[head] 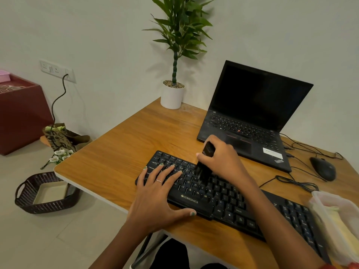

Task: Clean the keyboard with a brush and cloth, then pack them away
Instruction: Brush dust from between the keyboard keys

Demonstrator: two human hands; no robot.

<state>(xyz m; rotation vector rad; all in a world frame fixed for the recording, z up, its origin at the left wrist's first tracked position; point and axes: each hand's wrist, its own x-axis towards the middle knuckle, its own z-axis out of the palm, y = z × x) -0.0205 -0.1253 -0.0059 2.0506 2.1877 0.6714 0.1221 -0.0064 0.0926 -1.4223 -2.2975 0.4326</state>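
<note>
A black keyboard [219, 202] lies at an angle across the front of the wooden desk [120, 152]. My left hand [157, 197] lies flat on its left end, fingers spread over the keys and thumb at the front edge. My right hand [223, 158] grips the handle of a black brush [204, 167], whose bristles touch the keys near the upper middle rows. A clear plastic container [338, 222] with something pale yellow inside, perhaps the cloth, sits at the right edge.
An open black laptop [250, 117] stands behind the keyboard, a black mouse [323, 168] and loose cables to its right. A potted plant [172, 96] sits at the desk's back corner. On the floor to the left are a dark woven basket [44, 193] and a maroon box [21, 113].
</note>
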